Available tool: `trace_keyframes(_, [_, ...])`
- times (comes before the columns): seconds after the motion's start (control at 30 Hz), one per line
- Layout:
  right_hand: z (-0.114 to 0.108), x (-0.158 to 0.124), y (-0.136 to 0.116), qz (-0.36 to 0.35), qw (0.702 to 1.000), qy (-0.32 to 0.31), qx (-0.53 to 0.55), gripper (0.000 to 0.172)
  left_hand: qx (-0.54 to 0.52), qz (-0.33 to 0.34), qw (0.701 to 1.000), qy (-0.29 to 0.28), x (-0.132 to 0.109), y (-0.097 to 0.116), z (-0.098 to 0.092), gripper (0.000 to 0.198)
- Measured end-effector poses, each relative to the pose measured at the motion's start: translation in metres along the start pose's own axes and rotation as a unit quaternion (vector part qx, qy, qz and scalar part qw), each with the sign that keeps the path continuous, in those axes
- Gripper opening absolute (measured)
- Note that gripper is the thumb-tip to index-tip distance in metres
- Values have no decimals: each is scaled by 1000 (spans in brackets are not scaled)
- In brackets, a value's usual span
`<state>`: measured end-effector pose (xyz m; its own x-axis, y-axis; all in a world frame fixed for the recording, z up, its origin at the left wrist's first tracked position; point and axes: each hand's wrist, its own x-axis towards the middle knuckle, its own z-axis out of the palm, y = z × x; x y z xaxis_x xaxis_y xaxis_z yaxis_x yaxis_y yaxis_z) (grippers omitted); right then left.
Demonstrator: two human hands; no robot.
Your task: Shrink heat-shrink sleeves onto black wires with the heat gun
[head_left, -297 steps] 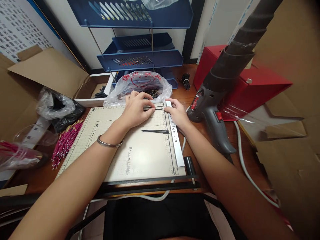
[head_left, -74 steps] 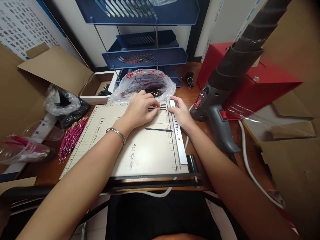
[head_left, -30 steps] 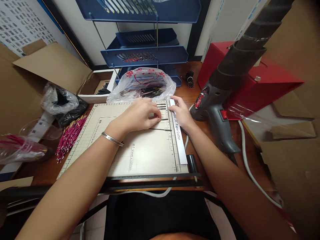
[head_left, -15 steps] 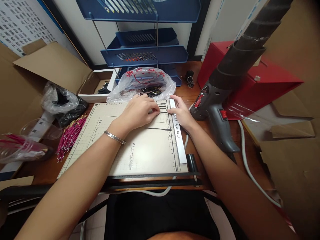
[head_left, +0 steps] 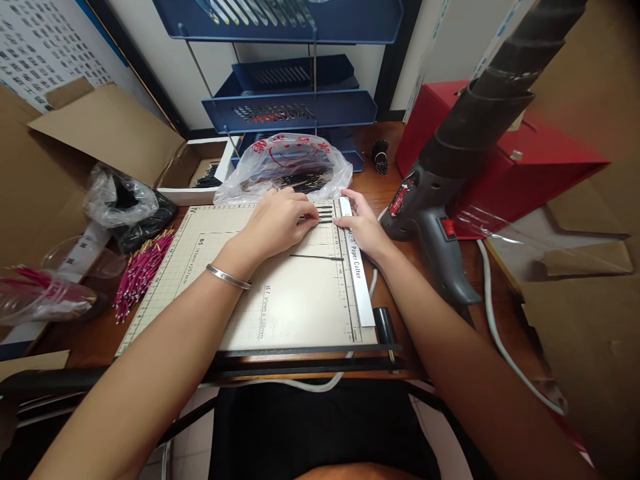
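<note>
A paper cutter [head_left: 300, 293] with a cream gridded board lies before me. My left hand [head_left: 283, 223], a silver bangle on its wrist, rests on the board's far part, thumb and fingers pinched on a thin black wire [head_left: 325, 222]. Several more black wires [head_left: 325, 208] lie side by side just beyond it. My right hand [head_left: 363, 227] grips the cutter's right edge across the white guard strip [head_left: 359, 280], with its thumb by the wires' right ends. Another black wire [head_left: 317, 257] lies loose on the board, nearer to me.
Behind the board sit a plastic bag [head_left: 300, 157] of dark wires and an open box [head_left: 200, 193]. Pink wires [head_left: 143, 273] lie at the left. A grey power tool with a red switch [head_left: 449, 228] and a red box [head_left: 505, 153] stand right; blue trays [head_left: 290, 110] rise behind.
The pinched black wire has shifted slightly away from me, closer to the other wires. Both hands have stayed almost in place.
</note>
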<state>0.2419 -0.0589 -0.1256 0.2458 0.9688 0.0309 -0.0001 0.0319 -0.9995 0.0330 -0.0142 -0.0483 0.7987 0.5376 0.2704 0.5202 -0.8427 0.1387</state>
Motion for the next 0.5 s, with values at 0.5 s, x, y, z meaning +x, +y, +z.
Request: trace_keyframes(0.5, [0, 0, 4, -14, 1000, 7, -2, 79, -9, 3, 1000, 16, 0, -4, 6, 28])
